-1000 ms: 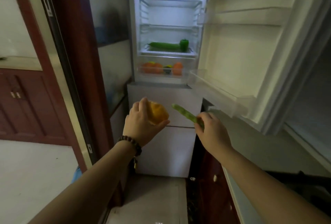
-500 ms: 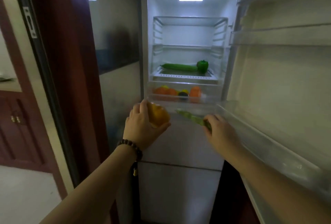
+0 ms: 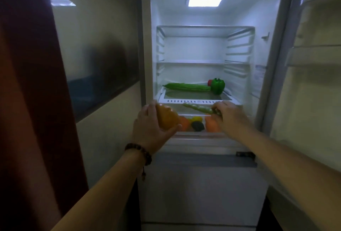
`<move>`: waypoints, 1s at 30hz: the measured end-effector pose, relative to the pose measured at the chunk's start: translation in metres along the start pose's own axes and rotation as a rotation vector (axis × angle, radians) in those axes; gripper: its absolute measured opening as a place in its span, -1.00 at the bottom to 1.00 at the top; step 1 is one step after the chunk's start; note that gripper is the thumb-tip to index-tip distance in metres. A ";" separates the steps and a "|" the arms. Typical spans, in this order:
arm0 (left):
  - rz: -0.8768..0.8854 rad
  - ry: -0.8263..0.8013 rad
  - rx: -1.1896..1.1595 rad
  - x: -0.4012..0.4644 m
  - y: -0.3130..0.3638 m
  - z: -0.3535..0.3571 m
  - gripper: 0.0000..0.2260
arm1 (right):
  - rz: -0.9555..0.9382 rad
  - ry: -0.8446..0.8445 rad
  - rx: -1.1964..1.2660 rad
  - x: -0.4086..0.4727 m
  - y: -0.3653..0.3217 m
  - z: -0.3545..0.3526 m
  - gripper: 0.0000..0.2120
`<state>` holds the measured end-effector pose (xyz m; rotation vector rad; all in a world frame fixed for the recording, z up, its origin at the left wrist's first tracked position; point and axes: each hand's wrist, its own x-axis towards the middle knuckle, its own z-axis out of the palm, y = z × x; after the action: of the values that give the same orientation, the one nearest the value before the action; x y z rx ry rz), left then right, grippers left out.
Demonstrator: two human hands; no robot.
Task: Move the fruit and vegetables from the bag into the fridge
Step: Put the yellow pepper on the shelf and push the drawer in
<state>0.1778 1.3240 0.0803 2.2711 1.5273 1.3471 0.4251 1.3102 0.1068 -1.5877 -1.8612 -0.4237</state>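
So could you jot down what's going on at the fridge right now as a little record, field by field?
fridge: door open, light on
left hand: holds a yellow-orange pepper
right hand: pinches a green pod by one end
lowest shelf: long green gourd lying flat, green pepper beside its right end
drawer below: orange, yellow and dark produce, partly hidden by the hands
upper shelves: nothing on them that shows
left wrist: bead bracelet
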 end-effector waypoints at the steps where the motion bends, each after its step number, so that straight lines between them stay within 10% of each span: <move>1: 0.008 0.000 -0.006 0.009 -0.004 0.007 -0.07 | 0.012 -0.007 -0.016 0.013 0.006 0.008 -0.83; 30: 0.095 -0.080 0.172 0.154 -0.061 0.111 -0.02 | -0.122 -0.363 -0.022 0.301 0.118 0.228 -0.86</move>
<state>0.2298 1.5169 0.0761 2.4966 1.5850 1.1716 0.4615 1.7039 0.1159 -1.6560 -2.2394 -0.2175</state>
